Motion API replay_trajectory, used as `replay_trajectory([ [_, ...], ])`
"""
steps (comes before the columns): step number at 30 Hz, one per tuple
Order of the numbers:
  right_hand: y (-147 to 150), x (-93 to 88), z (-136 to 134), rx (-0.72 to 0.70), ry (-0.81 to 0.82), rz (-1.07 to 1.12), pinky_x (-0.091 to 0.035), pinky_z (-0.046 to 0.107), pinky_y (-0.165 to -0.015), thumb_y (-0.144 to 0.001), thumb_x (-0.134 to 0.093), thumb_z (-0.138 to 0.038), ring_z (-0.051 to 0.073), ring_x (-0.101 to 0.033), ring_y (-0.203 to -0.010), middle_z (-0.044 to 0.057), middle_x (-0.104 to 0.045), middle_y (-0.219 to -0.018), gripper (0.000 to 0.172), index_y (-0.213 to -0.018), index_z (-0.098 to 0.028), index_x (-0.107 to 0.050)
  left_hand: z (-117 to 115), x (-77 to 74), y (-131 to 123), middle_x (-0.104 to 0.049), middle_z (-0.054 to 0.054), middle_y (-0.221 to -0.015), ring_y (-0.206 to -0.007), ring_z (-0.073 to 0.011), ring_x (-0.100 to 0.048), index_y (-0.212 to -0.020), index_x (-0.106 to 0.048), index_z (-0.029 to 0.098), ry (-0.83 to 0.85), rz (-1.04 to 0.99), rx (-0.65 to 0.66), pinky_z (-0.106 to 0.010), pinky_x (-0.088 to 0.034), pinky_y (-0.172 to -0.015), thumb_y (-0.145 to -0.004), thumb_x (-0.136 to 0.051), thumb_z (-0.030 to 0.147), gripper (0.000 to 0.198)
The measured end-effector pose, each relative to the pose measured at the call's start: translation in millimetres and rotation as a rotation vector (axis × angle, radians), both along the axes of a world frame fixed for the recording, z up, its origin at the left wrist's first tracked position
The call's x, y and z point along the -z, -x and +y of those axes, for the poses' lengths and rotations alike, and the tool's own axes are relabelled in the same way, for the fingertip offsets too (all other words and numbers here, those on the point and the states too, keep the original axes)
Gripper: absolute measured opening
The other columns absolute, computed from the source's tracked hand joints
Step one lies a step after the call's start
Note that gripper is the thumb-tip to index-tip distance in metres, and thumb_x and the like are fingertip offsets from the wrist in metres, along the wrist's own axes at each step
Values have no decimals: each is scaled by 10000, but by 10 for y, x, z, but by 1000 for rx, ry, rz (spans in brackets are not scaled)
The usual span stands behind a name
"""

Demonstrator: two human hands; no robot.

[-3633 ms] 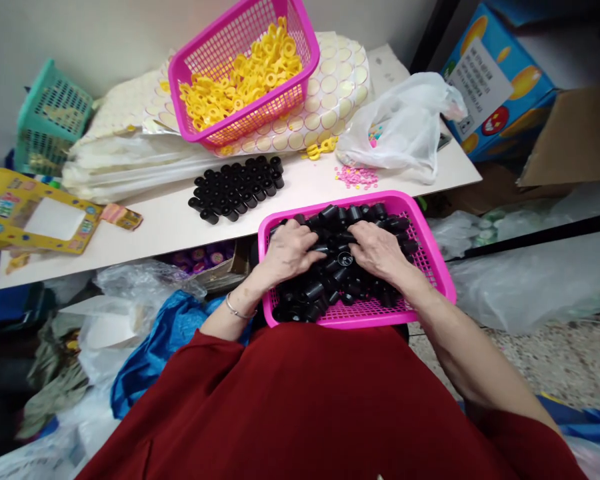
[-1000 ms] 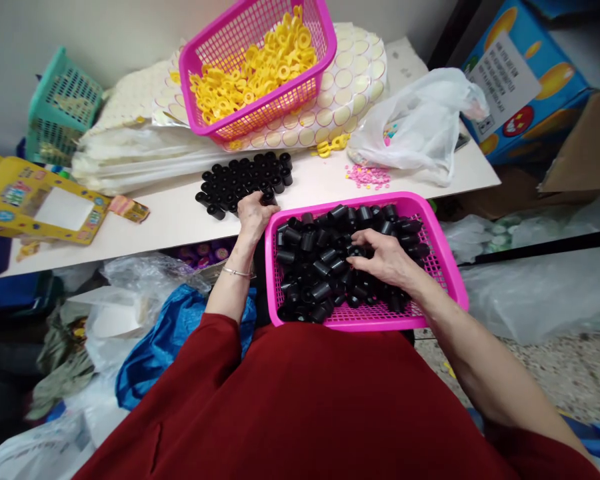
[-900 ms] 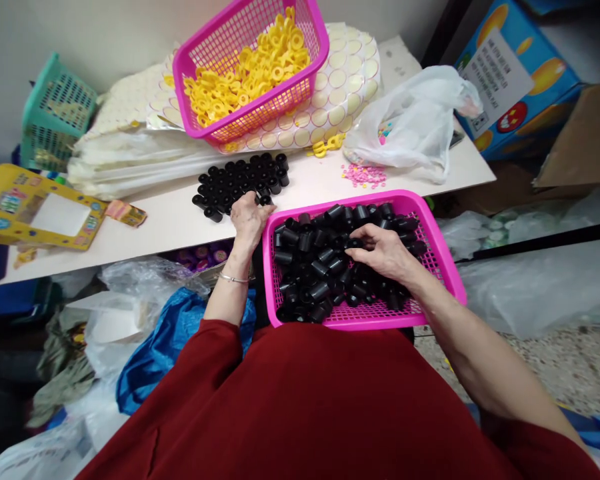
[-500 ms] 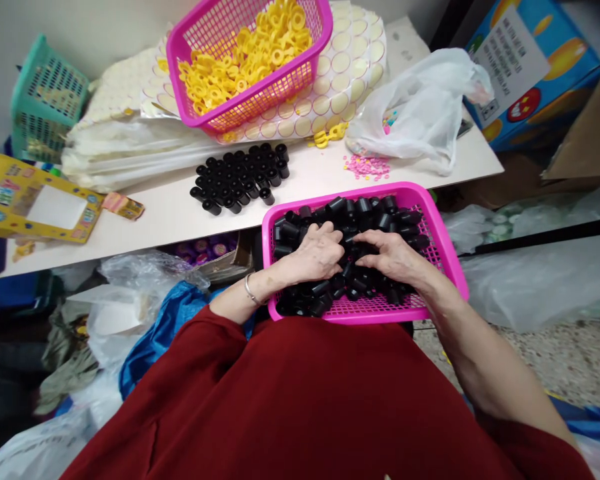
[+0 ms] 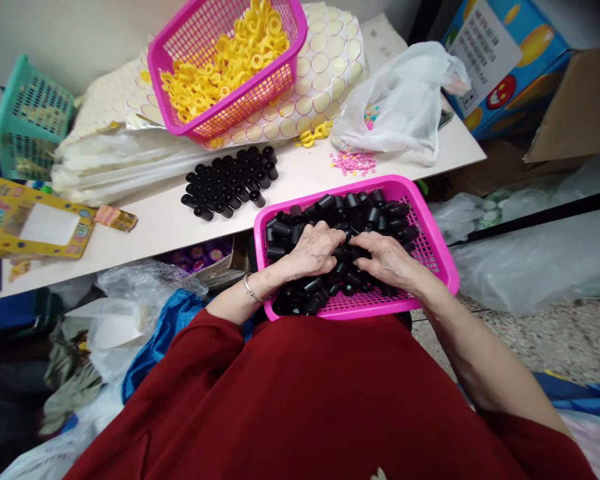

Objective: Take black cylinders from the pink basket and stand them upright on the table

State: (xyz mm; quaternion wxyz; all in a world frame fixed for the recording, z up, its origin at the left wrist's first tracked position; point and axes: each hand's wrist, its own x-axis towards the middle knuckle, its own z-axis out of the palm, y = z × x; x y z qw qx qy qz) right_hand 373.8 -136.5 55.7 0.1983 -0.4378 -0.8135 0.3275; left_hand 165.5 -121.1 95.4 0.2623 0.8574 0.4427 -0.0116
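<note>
A pink basket (image 5: 437,233) of black cylindrical caps (image 5: 313,287) rests at the front edge of the white table, against my body. My left hand (image 5: 316,250), with a bangle at the wrist, is in the basket, its fingers curled down among the caps. Facing it, close by, my right hand (image 5: 383,257) has thumb and fingers bent round something among the caps. What either hand grips is hidden or too small to make out. Behind the basket to the left, several black caps (image 5: 230,180) stand upright in a tight group.
On the white table (image 5: 155,227) are a pink basket of yellow pieces (image 5: 230,63), a plastic bag (image 5: 395,100), small pink bits (image 5: 353,163) and a yellow box (image 5: 35,217). A green basket (image 5: 35,120) stands far left, a blue box (image 5: 505,60) at the right.
The view has shifted a little, so the table things sit slightly further left. My hands remain in the basket, with their fingertips slightly nearer each other.
</note>
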Motion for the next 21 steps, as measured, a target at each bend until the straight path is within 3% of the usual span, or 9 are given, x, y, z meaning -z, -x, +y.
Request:
replay_trajectory([
  [6,-31,-18,-59,142,-17,152,-523,425,-857,-757,-598,-215,260,-652,-910,76,-717,-957,299,-1030,-207,-720,74,41,89,-569,2,-885,-835,-163,-525,-930,-580,181,299,-421,-163,-330,-448,-817,-706,-677,193,244],
  [10,-41,-70,-94,172,3,213,-528,431,-873,-773,-612,-231,256,-657,-930,70,-716,-977,279,-1032,-216,-717,100,63,120,-612,-21,-960,-882,-161,-563,-1016,-590,160,419,-603,-166,-329,-476,-843,-712,-681,205,320],
  [13,-45,-92,-101,148,10,185,-533,434,-873,-772,-598,-212,262,-661,-947,73,-714,-1008,289,-1037,-222,-710,125,60,141,-623,-53,-1074,-1003,-199,-579,-1147,-625,177,296,-507,-89,-378,-480,-930,-749,-639,187,399],
  [17,-56,-63,-95,101,-8,39,-529,455,-883,-747,-576,-177,290,-654,-971,88,-712,-1032,326,-1042,-216,-709,122,-34,118,-602,-74,-1130,-1033,-229,-550,-1145,-675,194,130,-148,129,-404,-474,-929,-753,-527,96,430],
  [21,-74,-27,-94,81,-19,-43,-531,437,-858,-767,-569,-194,293,-650,-971,91,-708,-1014,318,-1054,-213,-707,34,-152,-56,-622,-124,-1149,-1120,-311,-492,-1038,-716,160,25,157,306,-451,-435,-903,-853,-573,232,245],
])
